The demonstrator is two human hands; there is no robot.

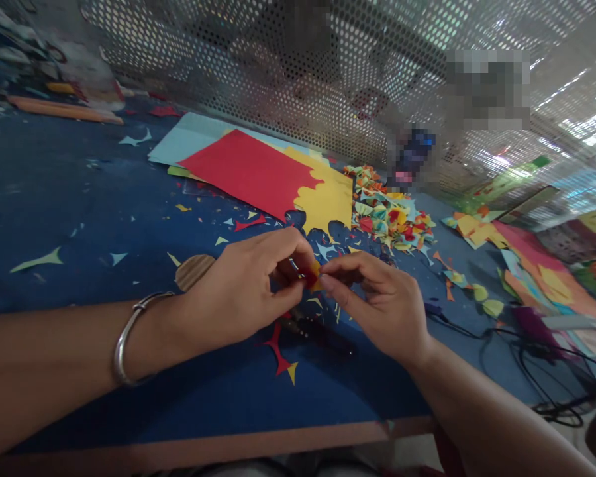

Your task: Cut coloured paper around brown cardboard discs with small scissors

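Note:
My left hand [243, 285] comes in from the left, a silver bangle [122, 344] on its wrist. Its thumb and forefinger pinch a small red and yellow paper piece [310, 274]. My right hand [385, 301] has its thumb and forefinger closed on the yellow side of the same piece. The fingers partly cover it, so its full shape is hidden. Beneath the hands lies a long dark object [328, 336], its kind unclear. A corrugated cardboard piece [193, 271] sits behind my left hand, partly hidden. Red scrap [277, 351] lies nearer the table edge.
Ahead lie a red sheet [243, 169] and a yellow sheet [330, 199] with scalloped cut edges, over light blue paper [179, 136]. A heap of small coloured cutouts [392, 222] is to their right. Black cables [526, 358] run at right. A perforated metal panel [278, 73] stands behind.

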